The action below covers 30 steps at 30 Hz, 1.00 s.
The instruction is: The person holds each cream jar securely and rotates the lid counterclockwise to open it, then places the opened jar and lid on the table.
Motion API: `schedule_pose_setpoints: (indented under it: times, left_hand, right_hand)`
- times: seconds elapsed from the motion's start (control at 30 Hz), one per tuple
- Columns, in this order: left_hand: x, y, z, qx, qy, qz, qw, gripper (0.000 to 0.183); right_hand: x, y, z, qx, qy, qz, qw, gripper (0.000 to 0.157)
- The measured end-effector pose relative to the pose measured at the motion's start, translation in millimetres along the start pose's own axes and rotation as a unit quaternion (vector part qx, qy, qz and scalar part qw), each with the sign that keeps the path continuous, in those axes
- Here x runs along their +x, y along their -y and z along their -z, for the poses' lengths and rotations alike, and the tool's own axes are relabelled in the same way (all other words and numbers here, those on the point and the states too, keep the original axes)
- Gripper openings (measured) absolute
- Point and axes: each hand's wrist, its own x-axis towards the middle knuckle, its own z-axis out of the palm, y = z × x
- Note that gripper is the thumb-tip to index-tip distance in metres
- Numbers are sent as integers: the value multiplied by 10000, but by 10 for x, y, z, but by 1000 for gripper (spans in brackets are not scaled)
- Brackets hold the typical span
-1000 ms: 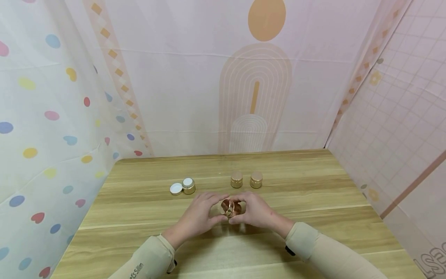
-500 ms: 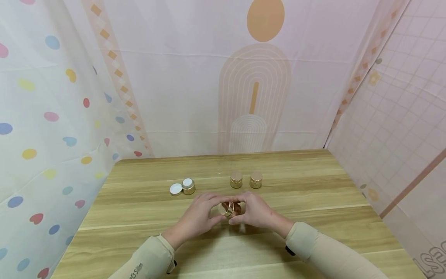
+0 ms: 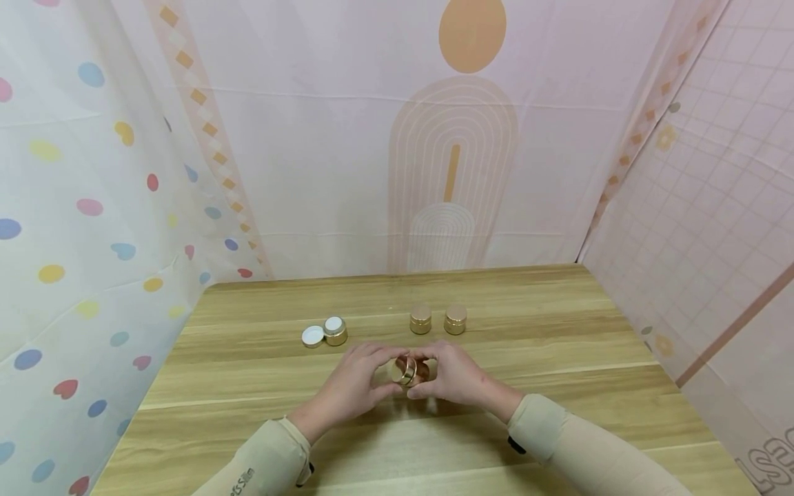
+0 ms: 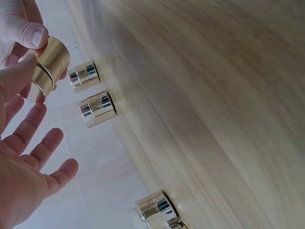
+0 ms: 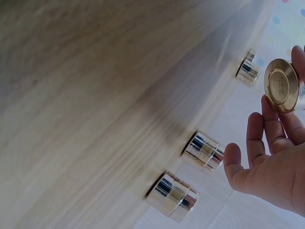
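Nearest, at either side of the held jar [image 4: 53, 61], two pale beige sleeves [image 3: 267, 458] reach in, the left one with dark lettering; a black piece [image 3: 516, 446] shows under the right cuff. The left hand [image 3: 353, 386] pinches the held jar's left end between thumb and forefinger, and the right hand [image 3: 455, 375] grips its right end in like manner; in the wrist views the other fingers spread away from it. The held jar is shiny gold, tipped on its side above the wood-grained desk [image 3: 589, 358], a thin seam running round it between the two hands. Its right end has a recessed round bearing lettering too small to read.

Beyond the held jar and to its left stands an uncovered gold jar [image 3: 336, 332], upright, a white disc in its top. Farther left, at that one's side, lies a lid [image 3: 313, 336], white inside up. Almost straight beyond the held jar stands a lidded gold jar [image 3: 420, 320]; a second lidded jar [image 3: 455, 320] stands more to the right, a gap between them.

Farthest behind the held jar hangs a pale cloth [image 3: 329, 172] printed with an arch and an orange disc.
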Motion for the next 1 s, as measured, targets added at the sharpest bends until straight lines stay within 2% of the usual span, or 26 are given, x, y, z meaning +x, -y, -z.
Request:
schedule_pose_setpoints:
  times: [0.13,0.47,0.7,0.83,1.0]
  left_hand:
    - [-4,-5,6,-23,44,21,10000,61]
    - [-1,-13,2,-179,160,392,9989,57]
    - [-2,-2,-4,-99,93,230,9996,66]
    - [1,-1,-7,-40,57,129,9999,65]
    - [-1,-9,-6,-90,117,259,9996,59]
  right_hand:
    - [-8,13,8,14,28,-43,10000,58]
    - [-12,14,0,-27,-43,-53,10000,58]
    - [-11,11,8,-90,-59,-28,9999,56]
    - [-17,17,13,-131,-62,-37,9999,57]
    - [-20,17,12,-67,-59,-73,9999,60]
